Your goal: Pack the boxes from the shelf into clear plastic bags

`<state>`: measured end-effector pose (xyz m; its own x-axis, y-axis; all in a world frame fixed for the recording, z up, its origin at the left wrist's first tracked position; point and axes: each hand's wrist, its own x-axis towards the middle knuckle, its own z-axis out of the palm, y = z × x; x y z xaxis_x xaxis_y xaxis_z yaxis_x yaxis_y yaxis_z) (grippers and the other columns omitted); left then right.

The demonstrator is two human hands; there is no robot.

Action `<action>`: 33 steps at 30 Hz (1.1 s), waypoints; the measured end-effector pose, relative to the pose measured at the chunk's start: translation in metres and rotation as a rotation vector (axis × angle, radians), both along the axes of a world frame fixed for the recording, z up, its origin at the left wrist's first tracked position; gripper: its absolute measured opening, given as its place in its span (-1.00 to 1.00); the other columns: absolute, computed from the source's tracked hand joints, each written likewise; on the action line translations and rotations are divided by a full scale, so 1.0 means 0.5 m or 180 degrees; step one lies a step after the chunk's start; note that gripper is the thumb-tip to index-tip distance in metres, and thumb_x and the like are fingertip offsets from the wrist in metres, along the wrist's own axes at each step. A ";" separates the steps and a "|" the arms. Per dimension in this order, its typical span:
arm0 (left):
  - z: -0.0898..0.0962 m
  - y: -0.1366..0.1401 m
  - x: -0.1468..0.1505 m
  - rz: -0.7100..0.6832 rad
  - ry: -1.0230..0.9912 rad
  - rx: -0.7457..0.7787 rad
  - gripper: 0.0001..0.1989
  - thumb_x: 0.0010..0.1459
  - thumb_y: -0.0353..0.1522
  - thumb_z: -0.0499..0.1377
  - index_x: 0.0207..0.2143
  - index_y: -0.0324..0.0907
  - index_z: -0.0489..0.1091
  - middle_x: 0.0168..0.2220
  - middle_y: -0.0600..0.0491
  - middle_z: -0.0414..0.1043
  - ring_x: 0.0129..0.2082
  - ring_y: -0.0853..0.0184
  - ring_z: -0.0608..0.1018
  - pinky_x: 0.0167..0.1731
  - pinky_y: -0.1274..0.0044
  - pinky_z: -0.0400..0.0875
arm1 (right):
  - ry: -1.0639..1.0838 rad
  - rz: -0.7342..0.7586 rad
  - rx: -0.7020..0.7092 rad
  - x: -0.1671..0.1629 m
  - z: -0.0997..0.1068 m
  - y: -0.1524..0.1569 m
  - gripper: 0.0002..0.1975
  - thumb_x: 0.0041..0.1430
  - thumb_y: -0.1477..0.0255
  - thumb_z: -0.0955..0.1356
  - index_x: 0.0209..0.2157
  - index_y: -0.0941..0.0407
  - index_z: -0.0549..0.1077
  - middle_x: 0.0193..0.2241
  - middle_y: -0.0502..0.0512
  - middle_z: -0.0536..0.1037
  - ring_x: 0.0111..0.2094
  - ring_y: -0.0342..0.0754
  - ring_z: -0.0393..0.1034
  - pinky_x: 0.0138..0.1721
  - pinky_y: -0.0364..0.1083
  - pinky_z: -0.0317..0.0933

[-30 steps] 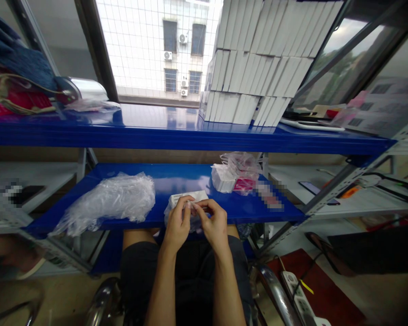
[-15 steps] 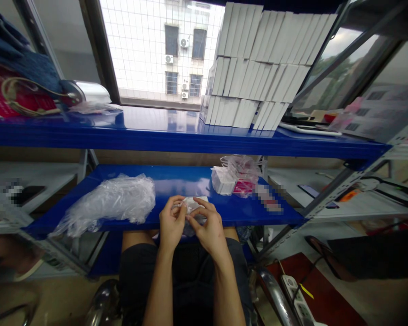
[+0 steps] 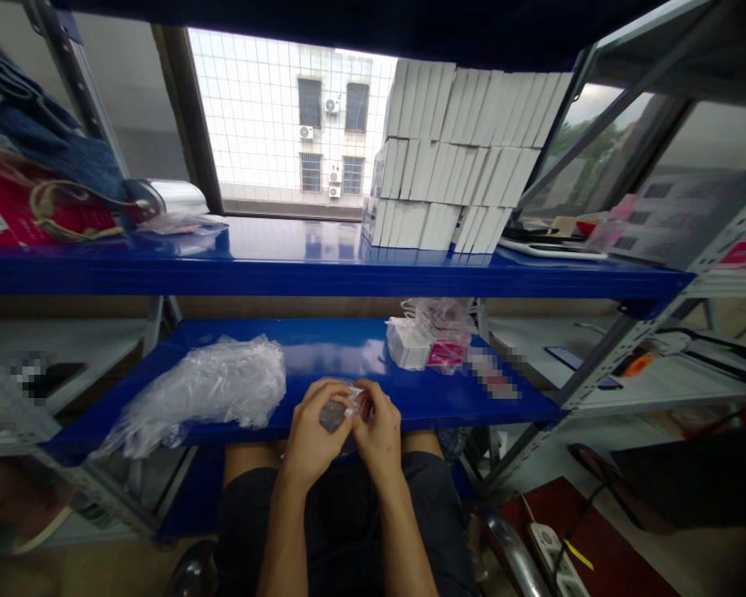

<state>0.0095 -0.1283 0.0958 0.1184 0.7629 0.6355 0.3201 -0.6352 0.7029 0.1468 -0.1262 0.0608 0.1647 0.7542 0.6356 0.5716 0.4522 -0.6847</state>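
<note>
My left hand [image 3: 314, 431] and my right hand [image 3: 379, 427] meet over the front edge of the blue shelf. Both are closed, thumbs close together, on a small clear plastic bag [image 3: 351, 401] that is crinkled and shiny. My fingers cover most of it, so I cannot tell what is inside. To the left of my hands lies a large heap of clear plastic bags [image 3: 224, 381]. Beyond my right hand sit a white box-shaped bundle [image 3: 409, 342] and a pink pack [image 3: 446, 355] under loose clear wrap.
On the upper blue shelf [image 3: 273, 278] stands a tall stack of thin white boxes [image 3: 448, 166]. A tablet-like device [image 3: 553, 249] lies right of it. Red bags and denim fill its left end. A power strip [image 3: 553, 551] is low on the right. Metal posts flank the lower shelf.
My view has tilted up slightly. My hands have turned inward and closed tighter around the plastic bag; the white surface seen between them earlier is now mostly hidden.
</note>
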 end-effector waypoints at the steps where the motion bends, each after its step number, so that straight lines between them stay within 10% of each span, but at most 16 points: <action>1: -0.001 0.001 -0.001 0.0035 0.0004 0.0031 -0.83 0.11 -0.49 0.24 -0.25 -0.08 0.50 -0.13 -0.02 0.55 -0.01 0.20 0.59 0.07 0.39 0.46 | -0.0009 0.0006 0.0008 0.000 -0.003 0.002 -0.67 0.13 0.49 0.31 -0.06 0.06 0.52 -0.31 0.08 0.62 -0.33 0.02 0.48 -0.25 -0.05 0.31; 17: -0.086 0.042 0.030 0.0778 -0.0664 -0.0387 -0.90 0.19 -0.37 0.24 -0.22 -0.11 0.50 -0.25 0.02 0.60 -0.21 0.25 0.64 -0.13 0.45 0.52 | 0.0685 0.0538 -0.0291 0.020 0.009 0.010 -0.82 0.23 0.31 0.41 -0.25 0.10 0.63 -0.35 0.11 0.64 -0.36 -0.02 0.52 -0.28 -0.08 0.40; 33: -0.143 0.074 -0.002 0.1505 -0.1522 -0.0462 -0.80 0.09 -0.28 0.34 -0.29 -0.16 0.43 -0.37 0.08 0.54 -0.31 0.30 0.61 -0.14 0.50 0.49 | 0.1534 -0.0583 -0.0386 0.115 -0.084 0.042 -0.66 0.19 0.09 0.40 -0.40 0.09 0.40 0.00 0.34 0.63 -0.20 0.10 0.56 -0.24 -0.03 0.39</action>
<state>0.0087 -0.0913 0.0241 -0.5161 0.7450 0.4226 0.1732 -0.3924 0.9033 0.2041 -0.1053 0.0189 0.5527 0.7491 0.3652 0.2412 0.2757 -0.9305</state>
